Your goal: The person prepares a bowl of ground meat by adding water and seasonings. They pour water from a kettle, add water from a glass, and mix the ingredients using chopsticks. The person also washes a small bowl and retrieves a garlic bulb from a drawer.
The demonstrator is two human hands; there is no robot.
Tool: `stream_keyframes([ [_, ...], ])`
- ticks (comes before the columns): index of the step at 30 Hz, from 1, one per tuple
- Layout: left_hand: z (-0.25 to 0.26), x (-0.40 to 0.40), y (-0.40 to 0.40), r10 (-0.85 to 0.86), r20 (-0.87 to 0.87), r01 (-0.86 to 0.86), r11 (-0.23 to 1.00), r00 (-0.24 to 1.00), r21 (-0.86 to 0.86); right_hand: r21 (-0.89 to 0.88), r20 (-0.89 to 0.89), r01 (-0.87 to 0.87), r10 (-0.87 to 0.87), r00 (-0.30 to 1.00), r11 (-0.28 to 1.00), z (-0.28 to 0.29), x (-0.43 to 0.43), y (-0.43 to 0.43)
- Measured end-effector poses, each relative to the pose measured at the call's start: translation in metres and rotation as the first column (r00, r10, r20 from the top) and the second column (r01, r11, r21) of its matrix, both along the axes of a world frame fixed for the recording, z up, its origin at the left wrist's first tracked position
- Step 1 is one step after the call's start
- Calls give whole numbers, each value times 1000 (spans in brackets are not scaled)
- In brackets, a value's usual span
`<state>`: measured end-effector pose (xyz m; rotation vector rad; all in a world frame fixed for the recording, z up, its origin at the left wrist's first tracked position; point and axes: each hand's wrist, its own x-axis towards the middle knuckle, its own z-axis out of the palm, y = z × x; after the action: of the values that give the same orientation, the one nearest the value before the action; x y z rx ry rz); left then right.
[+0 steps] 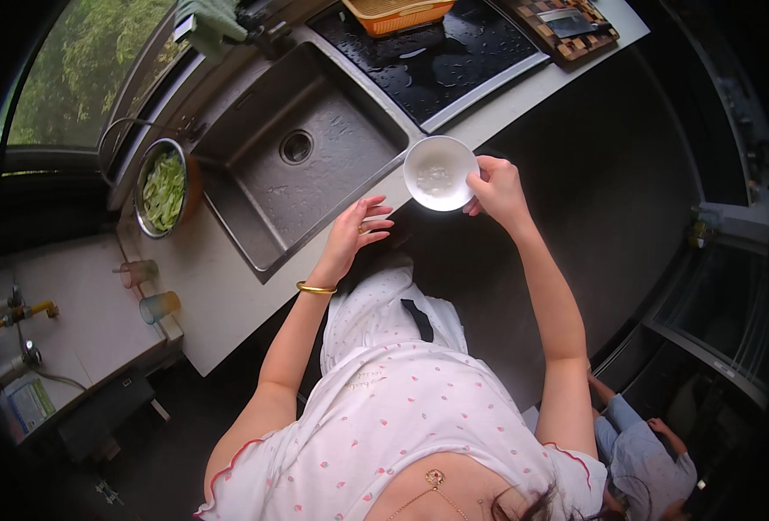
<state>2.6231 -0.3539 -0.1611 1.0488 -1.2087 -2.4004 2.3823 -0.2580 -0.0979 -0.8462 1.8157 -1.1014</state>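
My right hand (498, 192) grips the rim of a small white bowl (442, 173), thumb at the edge and fingers underneath. A little whitish, watery content lies in the bottom of the bowl. It is held up over the counter's front edge, by the corner between sink and cooktop. Empty, with fingers spread, my left hand (358, 234) hovers at the front rim of the stainless steel sink (352, 140). Water drops wet the sink floor around its drain (296, 146).
A metal bowl of chopped green leaves (164, 189) stands left of the sink, near two cups (160, 306). On the wet black cooktop (423, 65) sits an orange plastic basket (397, 16). A cleaver (570, 23) lies on a checkered cutting board (583, 49). Another person (645, 449) is behind, right.
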Motion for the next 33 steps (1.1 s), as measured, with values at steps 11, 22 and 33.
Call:
stream_keyframes([
  [11,1,-238,17,-347,-6,347,938,938,8,0,-50,293,-292,955,956,2,-202,76],
  [22,-24,-473,97,-384,177,397,916,906,-47,20,31,314,-315,949,949,-19,-436,169],
  [33,-37,-710,220,-347,229,332,938,909,103,22,-69,337,-334,940,941,0,-728,279],
])
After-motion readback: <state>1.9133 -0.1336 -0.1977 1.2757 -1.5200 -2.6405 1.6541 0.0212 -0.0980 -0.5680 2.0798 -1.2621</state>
